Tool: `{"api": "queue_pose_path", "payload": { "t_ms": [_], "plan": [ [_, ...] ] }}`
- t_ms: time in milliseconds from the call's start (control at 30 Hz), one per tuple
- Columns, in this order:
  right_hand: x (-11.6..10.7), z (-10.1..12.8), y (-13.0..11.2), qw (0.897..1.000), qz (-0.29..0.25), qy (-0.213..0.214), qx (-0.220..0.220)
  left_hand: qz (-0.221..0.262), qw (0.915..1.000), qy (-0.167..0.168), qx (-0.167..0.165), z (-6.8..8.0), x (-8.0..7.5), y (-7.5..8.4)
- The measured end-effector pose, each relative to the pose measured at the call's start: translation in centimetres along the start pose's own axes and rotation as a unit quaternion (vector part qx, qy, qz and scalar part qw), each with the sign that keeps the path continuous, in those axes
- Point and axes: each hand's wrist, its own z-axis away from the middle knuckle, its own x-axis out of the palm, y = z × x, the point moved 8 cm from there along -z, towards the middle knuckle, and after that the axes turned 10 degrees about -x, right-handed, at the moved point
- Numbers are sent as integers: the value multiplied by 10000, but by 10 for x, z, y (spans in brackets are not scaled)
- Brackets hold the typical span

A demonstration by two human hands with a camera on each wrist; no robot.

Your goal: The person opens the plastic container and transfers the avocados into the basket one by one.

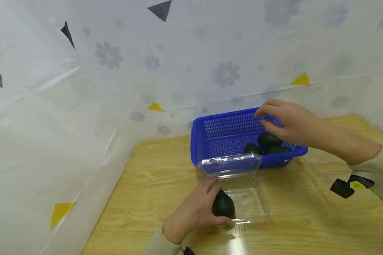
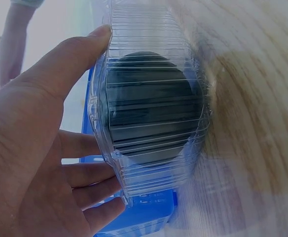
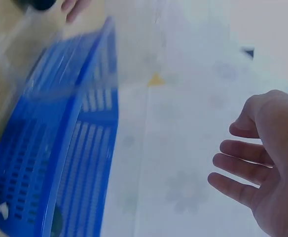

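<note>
A dark avocado (image 1: 223, 205) lies in the near left corner of a clear plastic clamshell tray (image 1: 253, 202). My left hand (image 1: 193, 212) cups that corner. In the left wrist view the avocado (image 2: 154, 108) shows through the ribbed tray wall (image 2: 149, 173). The thumb (image 2: 92, 44) touches the rim and the fingers (image 2: 92, 190) lie fairly straight outside the wall. My right hand (image 1: 284, 120) hovers over the blue basket (image 1: 217, 141), fingers relaxed and holding nothing. In the right wrist view the hand (image 3: 262, 168) is also seen empty. Three avocados (image 1: 269, 139) lie in the basket.
The tray's clear lid (image 1: 229, 163) stands up against the basket's front wall. The wooden table (image 1: 153, 177) is enclosed by a flower-print plastic sheet (image 1: 115, 88) at the back and left. More clear plastic (image 1: 319, 168) lies right of the basket.
</note>
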Motion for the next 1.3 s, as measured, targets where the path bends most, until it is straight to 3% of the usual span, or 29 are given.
{"api": "queue_pose_path", "payload": {
  "t_ms": [167, 333, 633, 933, 1067, 1300],
  "plan": [
    [-10, -5, -48, 9944, -143, 351, -987, 23, 10000, 44, 26, -2, -2, 0],
    [-5, -4, -75, 9908, -366, 336, -1256, 46, 9999, 80, 92, -3, -2, 0],
    [13, 2, -102, 9873, -568, 189, -1468, 77, 9997, 164, 142, -1, -3, 1],
    [42, 14, -121, 9801, -1162, -376, -1566, 176, 9992, 284, 222, -1, -5, 4],
    [61, 21, -127, 9769, -1216, -824, -1554, 190, 9995, 206, 158, -1, -5, 3],
    [101, 35, -138, 9593, -1518, -1763, -1598, 200, 9992, 263, 222, -1, -5, 2]
  ]
}}
